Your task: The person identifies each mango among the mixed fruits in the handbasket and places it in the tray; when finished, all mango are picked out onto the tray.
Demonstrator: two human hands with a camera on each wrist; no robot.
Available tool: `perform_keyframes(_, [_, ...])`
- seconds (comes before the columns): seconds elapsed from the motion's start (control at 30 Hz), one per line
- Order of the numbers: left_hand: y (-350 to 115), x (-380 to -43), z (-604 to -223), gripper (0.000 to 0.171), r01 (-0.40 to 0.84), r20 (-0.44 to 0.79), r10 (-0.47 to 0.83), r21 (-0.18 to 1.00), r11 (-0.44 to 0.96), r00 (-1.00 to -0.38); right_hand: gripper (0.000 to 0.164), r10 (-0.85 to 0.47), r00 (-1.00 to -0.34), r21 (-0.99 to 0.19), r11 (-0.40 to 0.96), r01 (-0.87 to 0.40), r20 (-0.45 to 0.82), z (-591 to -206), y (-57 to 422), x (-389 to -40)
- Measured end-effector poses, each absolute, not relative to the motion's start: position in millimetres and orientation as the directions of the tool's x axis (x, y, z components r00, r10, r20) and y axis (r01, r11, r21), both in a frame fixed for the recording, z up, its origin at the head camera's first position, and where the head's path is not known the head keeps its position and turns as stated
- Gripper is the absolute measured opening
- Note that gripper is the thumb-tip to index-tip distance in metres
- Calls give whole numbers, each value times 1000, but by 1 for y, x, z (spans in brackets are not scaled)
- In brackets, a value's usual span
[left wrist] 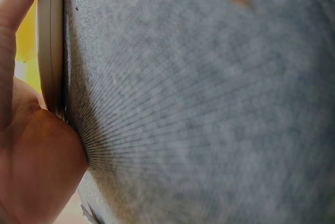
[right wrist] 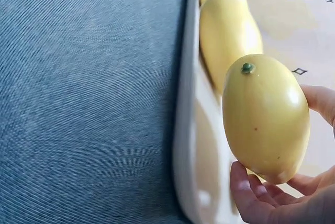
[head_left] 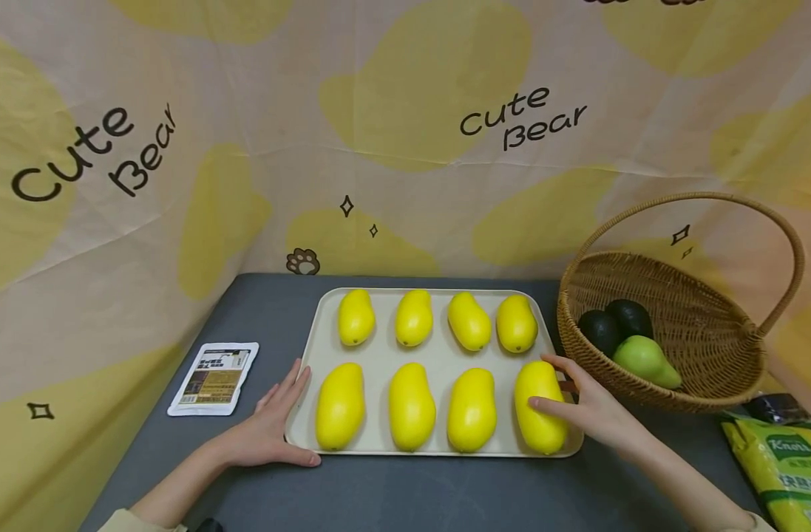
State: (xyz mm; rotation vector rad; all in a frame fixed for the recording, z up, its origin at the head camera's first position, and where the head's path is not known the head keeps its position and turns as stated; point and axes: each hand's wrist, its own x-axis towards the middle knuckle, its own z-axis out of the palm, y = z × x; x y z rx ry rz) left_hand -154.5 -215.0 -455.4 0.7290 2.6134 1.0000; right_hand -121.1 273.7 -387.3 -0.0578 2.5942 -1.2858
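Observation:
A cream rectangular tray [head_left: 438,356] lies on the table with several yellow mangoes in two rows. My right hand [head_left: 594,406] holds the mango [head_left: 541,432] at the tray's front right corner, thumb on one side and fingers on the other. The right wrist view shows that mango [right wrist: 264,119] end-on, with a green stem spot and the fingers around its far side. At the tray's left front corner, my left hand [head_left: 272,421] rests against the rim with fingers spread and thumb stretched along the front edge. Its palm touches the tray rim [left wrist: 51,51] in the left wrist view.
A wicker basket [head_left: 704,325] with a tall handle stands right of the tray, holding two dark avocados [head_left: 614,325] and a green pear [head_left: 645,360]. A yellow-green packet [head_left: 784,465] lies at the right front. A white pouch [head_left: 214,379] lies left of the tray.

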Motion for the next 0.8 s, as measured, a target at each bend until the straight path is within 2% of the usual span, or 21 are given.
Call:
perform_keyframes(0.5, [-214, -154, -453, 128, 356, -60, 530, 677, 644, -846, 85, -128, -952, -788, 597, 150, -277, -400, 271, -124])
perform_keyframes(0.8, [-213, -153, -452, 128, 352, -63, 533, 685, 638, -844, 83, -139, -958, -781, 614, 116, -251, -406, 272, -126])
